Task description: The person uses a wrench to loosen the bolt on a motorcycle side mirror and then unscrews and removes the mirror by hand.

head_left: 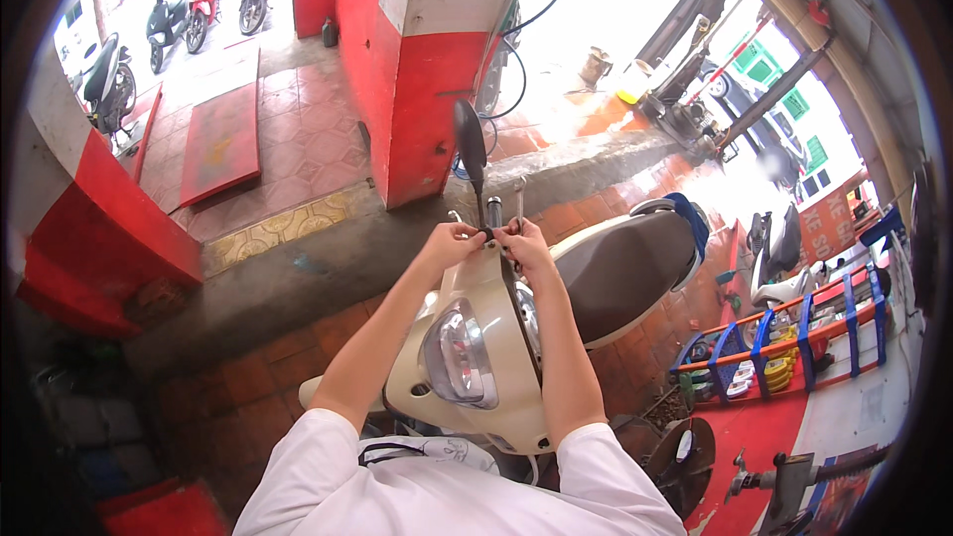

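A cream scooter (407,392) with a brown seat (630,273) stands in front of me, its clear headlight (462,357) just below my forearms. My left hand (452,244) is closed, thumb and fingers pinching at the base of the black rear-view mirror (471,139). Close beside it, nearly touching, my right hand (523,244) is closed too, with a slim silver spanner (519,201) sticking up from its fingers. The mirror's stem rises between my hands, next to a handlebar end (494,206). My fingers hide the joint at the foot of the stem.
A red and white pillar (427,89) rises just beyond the mirror, by a raised concrete kerb (288,278). To the right stands a blue and orange rack (764,357) of bottles. A dark round pan (683,462) sits at lower right. Parked motorbikes (199,15) line the far left.
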`<state>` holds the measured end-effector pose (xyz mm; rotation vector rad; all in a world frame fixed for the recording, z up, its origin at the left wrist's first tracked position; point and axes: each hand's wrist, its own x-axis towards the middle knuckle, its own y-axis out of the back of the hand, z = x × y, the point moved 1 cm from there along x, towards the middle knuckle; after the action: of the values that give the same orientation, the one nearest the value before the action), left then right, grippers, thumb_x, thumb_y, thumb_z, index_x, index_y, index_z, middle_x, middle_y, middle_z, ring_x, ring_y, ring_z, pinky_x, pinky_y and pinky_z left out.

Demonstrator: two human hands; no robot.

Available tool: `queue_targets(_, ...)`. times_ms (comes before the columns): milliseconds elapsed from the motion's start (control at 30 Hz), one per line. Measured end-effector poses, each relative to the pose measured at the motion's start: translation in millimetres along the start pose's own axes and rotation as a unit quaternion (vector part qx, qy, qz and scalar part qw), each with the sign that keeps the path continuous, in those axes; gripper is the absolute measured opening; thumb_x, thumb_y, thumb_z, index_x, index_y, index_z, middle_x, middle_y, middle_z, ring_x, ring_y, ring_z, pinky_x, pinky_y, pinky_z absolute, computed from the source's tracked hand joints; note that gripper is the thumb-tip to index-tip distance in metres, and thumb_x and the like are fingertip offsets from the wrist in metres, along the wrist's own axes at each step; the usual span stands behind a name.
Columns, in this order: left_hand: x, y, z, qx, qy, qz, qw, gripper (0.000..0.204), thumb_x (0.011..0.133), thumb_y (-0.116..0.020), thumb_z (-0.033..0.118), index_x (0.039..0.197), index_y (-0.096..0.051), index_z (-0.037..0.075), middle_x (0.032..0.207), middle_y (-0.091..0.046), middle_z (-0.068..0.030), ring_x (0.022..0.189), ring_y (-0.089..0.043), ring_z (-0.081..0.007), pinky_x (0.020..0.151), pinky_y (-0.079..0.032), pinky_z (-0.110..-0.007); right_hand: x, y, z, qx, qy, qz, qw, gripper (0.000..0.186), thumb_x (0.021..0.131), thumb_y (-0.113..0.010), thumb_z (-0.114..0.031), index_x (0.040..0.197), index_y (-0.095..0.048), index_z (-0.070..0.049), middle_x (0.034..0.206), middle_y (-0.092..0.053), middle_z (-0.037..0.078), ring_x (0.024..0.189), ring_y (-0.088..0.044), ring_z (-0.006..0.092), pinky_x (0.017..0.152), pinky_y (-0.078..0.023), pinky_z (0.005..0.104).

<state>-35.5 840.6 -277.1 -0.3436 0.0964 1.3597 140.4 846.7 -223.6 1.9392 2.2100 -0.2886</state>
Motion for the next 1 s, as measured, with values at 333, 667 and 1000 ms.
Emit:
queue_targets(333,-3,8,9,-0.068,0.020,-0.012,0.997,0.035,0.089,-0.075,0.024,0.110,-0.068,-0.003,0.094,-0.070,-0.0071,0.079,-0.067,-0.0133,0.076,-0.057,-0.026,-12,2,-9,0.033,-0.088,-0.035,0.995,0.031,0.084,-0.076,-0.010,0.080,-0.046,-0.017,0.078,-0.064,0.003,0.050,-0.042,0.0023,0.043,-0.027,0.0186)
queue_targets(667,-1,-10,4,0.026,-0.026,0.093,0.995,0.034,0.084,-0.080,0.025,0.100,-0.070,-0.004,0.077,-0.072,-0.0097,0.069,-0.068,-0.0115,0.065,-0.053,-0.024,14,4,-12,0.030,-0.091,-0.016,0.995,0.027,0.089,-0.068,-0.005,0.080,-0.045,-0.016,0.068,-0.051,-0.004,0.047,-0.036,0.0022,0.042,-0.024,0.0200)
queue_targets(1000,17,21,21,-0.029,0.039,-0.086,0.995,0.032,0.090,-0.072,0.019,0.113,-0.066,-0.003,0.093,-0.069,-0.0066,0.082,-0.067,-0.0134,0.078,-0.057,-0.025,-57,-24,-37,-0.024,-0.079,-0.062,0.995,0.023,0.099,-0.057,-0.026,0.081,-0.051,-0.014,0.067,-0.050,-0.006,0.049,-0.030,0.0017,0.044,-0.023,0.0210)
